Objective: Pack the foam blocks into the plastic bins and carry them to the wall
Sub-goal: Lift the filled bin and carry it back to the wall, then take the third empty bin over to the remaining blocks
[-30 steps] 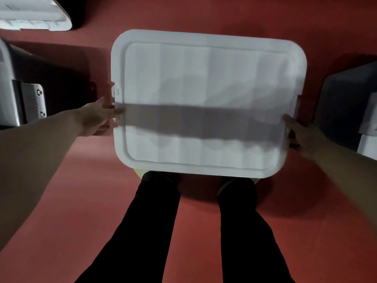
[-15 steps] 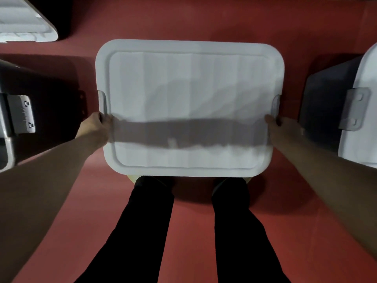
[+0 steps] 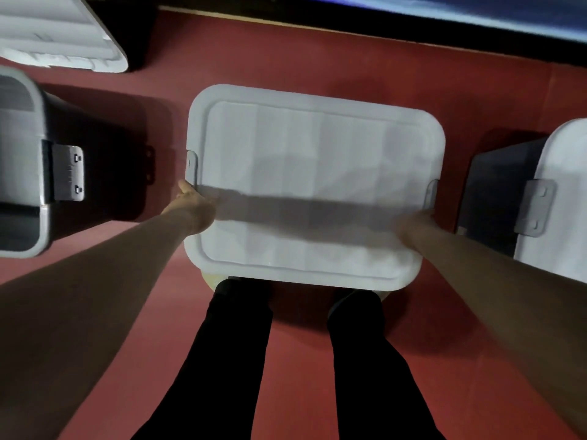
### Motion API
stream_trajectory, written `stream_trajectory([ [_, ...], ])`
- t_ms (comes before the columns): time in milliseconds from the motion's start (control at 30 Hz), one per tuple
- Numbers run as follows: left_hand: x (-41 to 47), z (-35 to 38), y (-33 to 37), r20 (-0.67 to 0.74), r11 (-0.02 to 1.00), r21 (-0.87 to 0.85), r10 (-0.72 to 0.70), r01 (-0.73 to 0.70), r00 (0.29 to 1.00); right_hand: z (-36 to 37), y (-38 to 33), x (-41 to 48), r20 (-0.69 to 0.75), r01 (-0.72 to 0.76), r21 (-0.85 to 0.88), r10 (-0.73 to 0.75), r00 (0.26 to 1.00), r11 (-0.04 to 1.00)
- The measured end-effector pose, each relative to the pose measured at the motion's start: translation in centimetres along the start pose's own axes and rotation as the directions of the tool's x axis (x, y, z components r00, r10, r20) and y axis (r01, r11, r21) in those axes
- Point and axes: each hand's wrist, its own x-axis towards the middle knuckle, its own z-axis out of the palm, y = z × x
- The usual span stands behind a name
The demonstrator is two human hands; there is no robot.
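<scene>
A plastic bin with a white lid (image 3: pixel 314 173) is in front of my legs above the red floor. My left hand (image 3: pixel 195 206) grips its left edge just below the grey latch (image 3: pixel 191 166). My right hand (image 3: pixel 413 225) grips the right edge below the other latch (image 3: pixel 432 193); its fingers are blurred. The lid hides whatever is inside, so no foam blocks show.
A dark bin with a grey lid and latch (image 3: pixel 68 173) stands at the left. Another lidded bin (image 3: pixel 540 204) stands at the right. A white lid (image 3: pixel 60 36) lies at the top left. A dark wall base (image 3: pixel 413 23) runs along the far edge of the floor.
The bin has shifted right and farther from me in the view, toward the wall, which has come into sight. Both hands stay on its side edges.
</scene>
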Motion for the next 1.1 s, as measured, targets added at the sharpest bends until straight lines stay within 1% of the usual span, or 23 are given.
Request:
stream_trajectory([
  [33,-0.2,-0.5,-0.3,0.039,0.999,-0.017,0.039,-0.039,0.998,-0.8,-0.5,-1.4,-0.013,-0.04,0.135,0.043,0.999,0.99],
  [133,-1.0,-2.7,-1.9,0.096,0.978,-0.073,0.201,-0.195,0.975,-1.7,-4.7,-5.8,-0.067,0.085,0.332,-0.067,0.996,0.94],
  [167,-1.4,-3.7,-2.6,0.105,0.965,-0.082,0.258,-0.25,0.96,-2.1,-6.8,-7.7,-0.096,0.161,0.375,-0.134,0.986,0.913],
  [233,-2.6,-5.5,-3.8,0.138,0.94,-0.078,0.34,-0.332,0.93,-2.5,-10.9,-11.4,-0.123,0.286,0.422,-0.258,0.958,0.861],
  [267,-3.5,-6.5,-4.7,0.153,0.929,-0.064,0.37,-0.365,0.916,-2.7,-12.9,-13.4,-0.119,0.322,0.435,-0.301,0.946,0.841],
  [333,-4.8,-8.8,-6.9,0.186,0.909,-0.038,0.415,-0.415,0.891,-2.8,-16.3,-17.0,-0.088,0.354,0.461,-0.355,0.931,0.813],
  [367,-5.2,-10.2,-8.2,0.19,0.9,-0.03,0.433,-0.435,0.881,-2.9,-17.8,-18.7,-0.063,0.355,0.455,-0.368,0.928,0.817],
  [400,-5.5,-11.9,-9.5,0.181,0.899,-0.032,0.435,-0.436,0.882,-2.9,-19.2,-20.0,-0.037,0.365,0.432,-0.388,0.921,0.825],
  [500,-6.8,-18.7,-15.9,0.077,0.914,-0.033,0.406,-0.404,0.911,-2.8,-24.5,-25.3,0.046,0.401,0.326,-0.438,0.898,0.856],
  [533,-7.2,-20.7,-18.3,0.031,0.932,-0.035,0.361,-0.36,0.932,-2.6,-26.1,-27.0,0.062,0.412,0.327,-0.455,0.889,0.85],
  [567,-7.3,-22.3,-20.4,-0.005,0.95,-0.071,0.305,-0.304,0.952,-2.3,-27.5,-28.4,0.07,0.422,0.348,-0.472,0.879,0.837],
  [600,-7.6,-24.1,-23.6,-0.029,0.965,-0.11,0.238,-0.24,0.971,-1.7,-29.3,-30.3,0.078,0.421,0.4,-0.488,0.869,0.814],
  [633,-7.8,-25.1,-26.2,-0.059,0.97,-0.135,0.194,-0.2,0.979,-1.1,-30.5,-31.6,0.093,0.377,0.491,-0.478,0.873,0.785],
  [700,-8.0,-27.0,-31.5,-0.133,0.973,-0.196,0.093,-0.118,0.987,0.1,-33.8,-34.4,0.184,0.231,0.682,-0.468,0.865,0.694],
  [767,-7.7,-28.5,-36.3,-0.177,0.964,-0.258,0.023,-0.069,0.984,1.2,-37.6,-36.6,0.252,0.111,0.793,-0.489,0.835,0.599],
  [833,-6.6,-29.5,-40.7,-0.162,0.948,-0.317,-0.042,-0.012,0.986,2.7,-41.5,-38.5,0.294,-0.005,0.868,-0.505,0.811,0.497],
  [900,-4.7,-29.9,-45.1,-0.112,0.904,-0.421,-0.13,0.072,0.985,5.1,-45.4,-40.0,0.351,-0.139,0.9,-0.498,0.793,0.413],
  [1000,0.9,-30.6,-51.0,-0.025,0.811,-0.563,-0.213,0.162,0.977,9.5,-52.1,-40.8,0.444,-0.272,0.877,-0.45,0.775,0.396],
  [1100,8.9,-31.4,-54.7,0.067,0.684,-0.695,-0.246,0.222,0.967,13.4,-57.8,-39.4,0.505,-0.383,0.85,-0.352,0.788,0.363],
])
